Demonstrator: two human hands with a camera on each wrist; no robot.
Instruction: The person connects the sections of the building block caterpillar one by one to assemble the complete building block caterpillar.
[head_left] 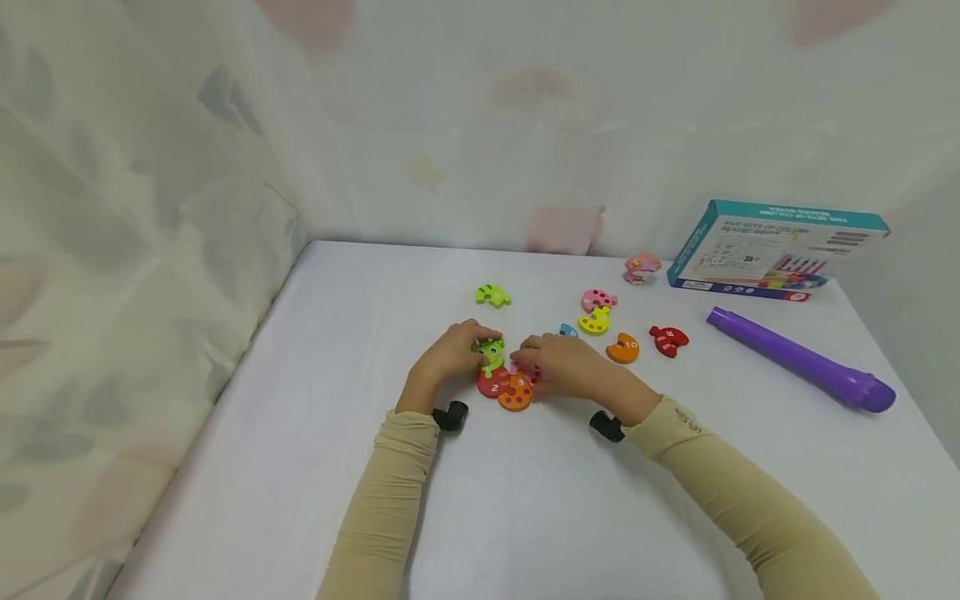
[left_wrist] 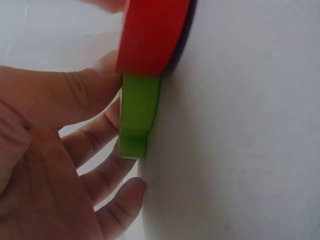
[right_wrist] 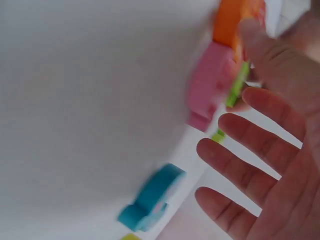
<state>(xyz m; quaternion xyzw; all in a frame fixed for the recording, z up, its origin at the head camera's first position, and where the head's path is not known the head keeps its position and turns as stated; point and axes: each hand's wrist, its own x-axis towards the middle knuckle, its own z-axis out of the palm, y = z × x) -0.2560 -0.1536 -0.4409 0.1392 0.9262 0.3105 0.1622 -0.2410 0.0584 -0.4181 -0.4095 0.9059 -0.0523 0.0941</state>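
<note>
My left hand (head_left: 448,352) pinches the green animal-head puzzle piece (head_left: 491,353) between thumb and fingers. This head joins a red piece (head_left: 491,385) numbered 2, which meets an orange spotted piece (head_left: 516,396) numbered 3. In the left wrist view, the thumb lies against the green piece (left_wrist: 140,107) near its seam with the red one (left_wrist: 152,37). My right hand (head_left: 570,367) is at the right end of this chain, fingers spread and fairly straight. Its thumb overlaps the orange piece (right_wrist: 227,22) beside a pink piece (right_wrist: 212,82); contact is unclear.
Loose pieces lie beyond the hands: green (head_left: 492,295), pink (head_left: 598,300), yellow (head_left: 595,321), blue (head_left: 567,331), orange (head_left: 622,348) and red (head_left: 669,340). Farther right are a pink figurine (head_left: 642,267), a cardboard box (head_left: 772,250) and a purple microphone-shaped tube (head_left: 802,360).
</note>
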